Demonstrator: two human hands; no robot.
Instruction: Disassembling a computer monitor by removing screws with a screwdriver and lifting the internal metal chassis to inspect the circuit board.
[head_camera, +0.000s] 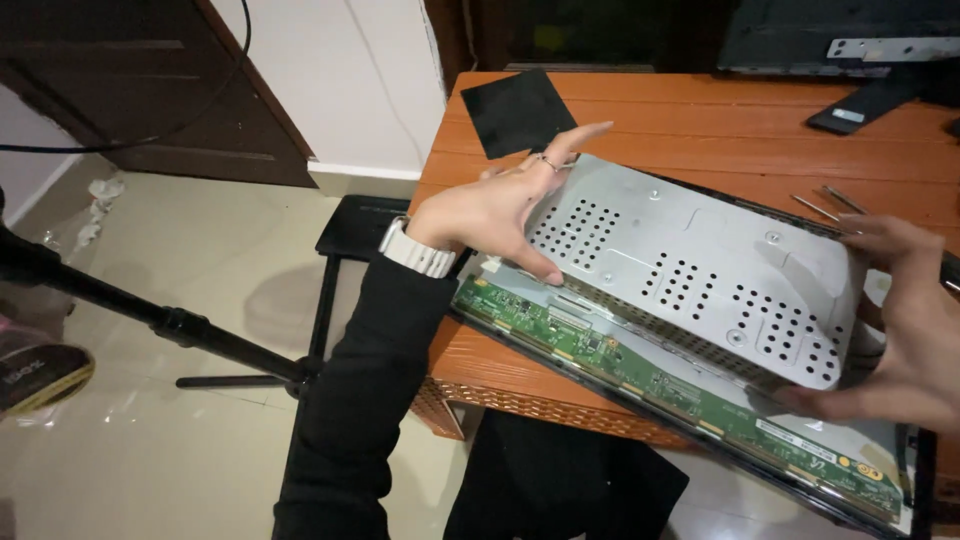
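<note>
Nearest edge: green circuit strip (680, 395) runs along the bottom of an opened flat panel (905, 480), which lies face down and hangs a little over the near edge of the orange table (700, 120). Black sleeve (350, 400) and white watch (418, 248) on the left arm.

On the panel: grey metal cover (690, 270) with patches of vent holes, sitting slightly askew and seemingly raised along its near edge, where a perforated side wall shows above the strip.

Left hand (495, 205): spread, fingers long, thumb hooked at the cover's near-left corner, fingers laid over the top-left edge. A ring on one finger. Right hand (900, 330): open and cupped round the cover's right end, fingers partly off frame; it braces rather than pinches.

Judgement: the cover seems to be held from both ends. To do this well, keep both ends level, grip on folded edges and not the flat sheet, keep thumbs off the strip and its ribbon connectors, and check for any cable underneath before tilting far.

Further back: black square sheet (517, 110) at the table's far-left corner, two thin metal tools (828, 203) just beyond the cover, a dark stand part (860, 105) at far right. Left, off the table: black stool (350, 230), tripod leg (170, 320), tiled floor (160, 450).
</note>
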